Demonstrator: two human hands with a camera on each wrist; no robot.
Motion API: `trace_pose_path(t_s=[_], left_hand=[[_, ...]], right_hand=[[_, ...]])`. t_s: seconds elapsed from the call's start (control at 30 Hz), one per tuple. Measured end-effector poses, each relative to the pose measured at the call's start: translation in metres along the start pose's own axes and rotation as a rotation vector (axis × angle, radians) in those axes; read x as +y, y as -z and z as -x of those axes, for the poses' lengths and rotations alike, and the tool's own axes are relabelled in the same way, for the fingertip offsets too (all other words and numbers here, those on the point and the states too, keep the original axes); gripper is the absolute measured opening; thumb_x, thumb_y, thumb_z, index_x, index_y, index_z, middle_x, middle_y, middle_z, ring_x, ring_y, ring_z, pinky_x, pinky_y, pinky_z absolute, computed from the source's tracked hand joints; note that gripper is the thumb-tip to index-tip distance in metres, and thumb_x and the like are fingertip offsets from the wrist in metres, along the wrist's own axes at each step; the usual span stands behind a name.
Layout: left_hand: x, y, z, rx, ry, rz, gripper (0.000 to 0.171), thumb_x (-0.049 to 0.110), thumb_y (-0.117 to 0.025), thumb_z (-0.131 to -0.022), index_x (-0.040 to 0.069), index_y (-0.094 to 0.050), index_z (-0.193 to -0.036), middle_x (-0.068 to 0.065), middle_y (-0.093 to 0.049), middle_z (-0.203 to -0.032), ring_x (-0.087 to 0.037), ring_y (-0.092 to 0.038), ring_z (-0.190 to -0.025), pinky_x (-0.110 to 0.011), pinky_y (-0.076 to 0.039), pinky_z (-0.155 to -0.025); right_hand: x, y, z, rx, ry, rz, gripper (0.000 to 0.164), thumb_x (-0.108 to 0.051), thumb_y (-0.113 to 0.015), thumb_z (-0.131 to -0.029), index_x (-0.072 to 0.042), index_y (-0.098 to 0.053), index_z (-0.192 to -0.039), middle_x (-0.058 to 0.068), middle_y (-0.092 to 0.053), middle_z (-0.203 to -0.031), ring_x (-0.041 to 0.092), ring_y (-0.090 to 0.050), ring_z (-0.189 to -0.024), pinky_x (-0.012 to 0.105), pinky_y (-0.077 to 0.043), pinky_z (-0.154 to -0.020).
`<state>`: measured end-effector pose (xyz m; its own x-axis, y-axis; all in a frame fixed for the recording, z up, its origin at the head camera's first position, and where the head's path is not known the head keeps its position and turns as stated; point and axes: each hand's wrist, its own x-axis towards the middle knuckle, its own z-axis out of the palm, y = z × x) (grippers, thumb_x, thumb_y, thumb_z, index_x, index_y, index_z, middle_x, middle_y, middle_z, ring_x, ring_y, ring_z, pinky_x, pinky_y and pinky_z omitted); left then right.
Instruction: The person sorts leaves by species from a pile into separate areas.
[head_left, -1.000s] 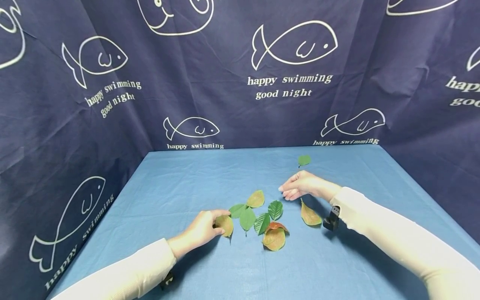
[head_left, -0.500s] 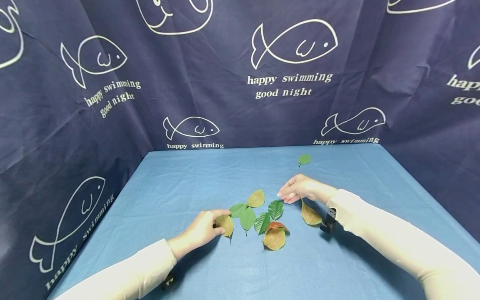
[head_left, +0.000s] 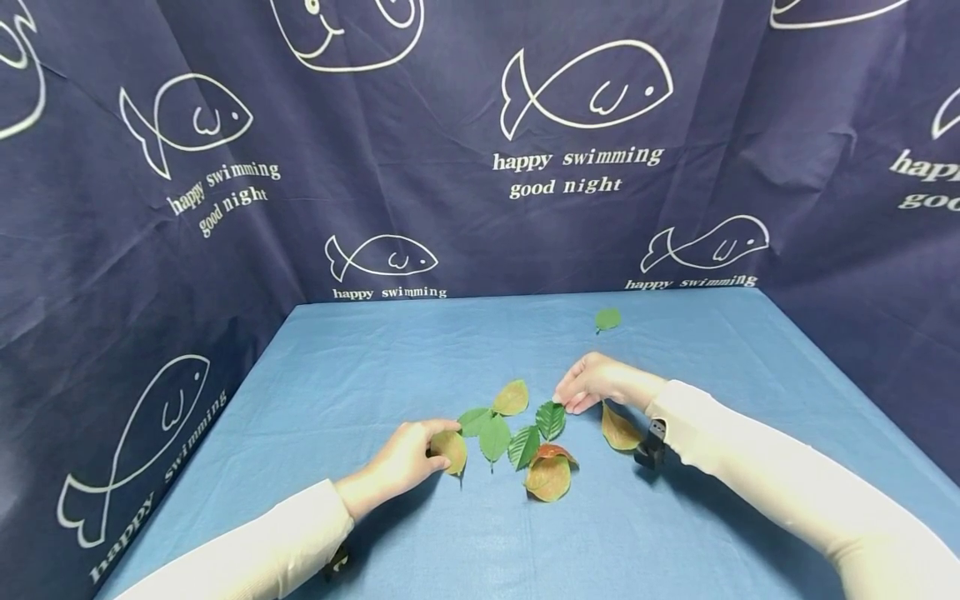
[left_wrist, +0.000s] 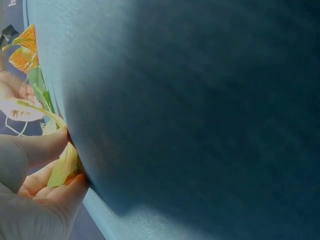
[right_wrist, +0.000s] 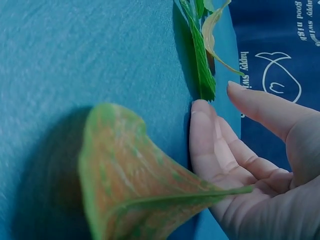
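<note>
My left hand [head_left: 405, 457] holds a yellow leaf [head_left: 452, 452] at the left end of a leaf group. In the left wrist view, that yellow leaf [left_wrist: 66, 167] is bent between thumb and fingers. My right hand [head_left: 606, 382] is at the upper tip of a dark green serrated leaf [head_left: 551, 422]. In the right wrist view, the index fingertip meets the end of this green leaf [right_wrist: 202, 65], while the thumb stands apart from it. A yellow-brown curled leaf [head_left: 619, 430] lies under my right wrist.
Between the hands lie another serrated leaf [head_left: 524, 447], smooth green leaves [head_left: 494, 437], a yellow leaf [head_left: 512, 398], a reddish leaf [head_left: 555, 452] and an orange-yellow leaf [head_left: 548, 479]. A small green leaf [head_left: 608, 319] lies farther back on the blue cloth [head_left: 390, 358]. Dark curtains [head_left: 465, 100] surround it.
My right hand has moved a little left and nearer to me, reaching the serrated green leaf's tip. My left hand and the leaves have stayed in place.
</note>
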<state>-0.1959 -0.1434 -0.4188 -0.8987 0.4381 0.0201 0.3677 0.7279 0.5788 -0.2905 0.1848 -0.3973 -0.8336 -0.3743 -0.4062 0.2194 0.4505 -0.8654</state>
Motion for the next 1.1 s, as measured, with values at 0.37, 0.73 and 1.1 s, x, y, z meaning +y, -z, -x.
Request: trace_pose_path(t_s=[0.37, 0.73, 1.1], left_hand=[[0.001, -0.001, 0.001, 0.010, 0.008, -0.020, 0.049, 0.004, -0.075, -0.082, 0.008, -0.062, -0.129, -0.011, -0.063, -0.130, -0.025, -0.062, -0.110, -0.041, -0.054, -0.085], [0.003, 0.000, 0.001, 0.010, 0.002, -0.019, 0.048, 0.004, -0.074, -0.082, 0.007, -0.062, -0.129, -0.012, -0.063, -0.130, -0.029, -0.060, -0.118, -0.046, -0.053, -0.093], [0.002, 0.000, 0.001, 0.006, -0.004, -0.029, 0.049, 0.004, -0.074, -0.083, 0.007, -0.061, -0.129, -0.013, -0.062, -0.131, -0.031, -0.059, -0.119, -0.047, -0.052, -0.095]], right_hand=[[0.002, -0.006, -0.002, 0.052, -0.027, -0.007, 0.025, 0.001, -0.073, -0.082, 0.014, -0.067, -0.102, 0.014, -0.074, -0.078, 0.018, -0.070, -0.064, 0.035, -0.062, -0.071], [-0.006, -0.013, 0.003, 0.086, 0.003, 0.012, 0.031, 0.005, -0.072, -0.080, 0.015, -0.065, -0.109, 0.012, -0.074, -0.079, 0.015, -0.067, -0.063, 0.033, -0.061, -0.070], [-0.002, -0.004, 0.001, -0.012, 0.014, -0.079, 0.031, 0.005, -0.064, -0.088, 0.019, -0.060, -0.115, 0.002, -0.068, -0.070, 0.010, -0.063, -0.062, 0.025, -0.060, -0.069]])
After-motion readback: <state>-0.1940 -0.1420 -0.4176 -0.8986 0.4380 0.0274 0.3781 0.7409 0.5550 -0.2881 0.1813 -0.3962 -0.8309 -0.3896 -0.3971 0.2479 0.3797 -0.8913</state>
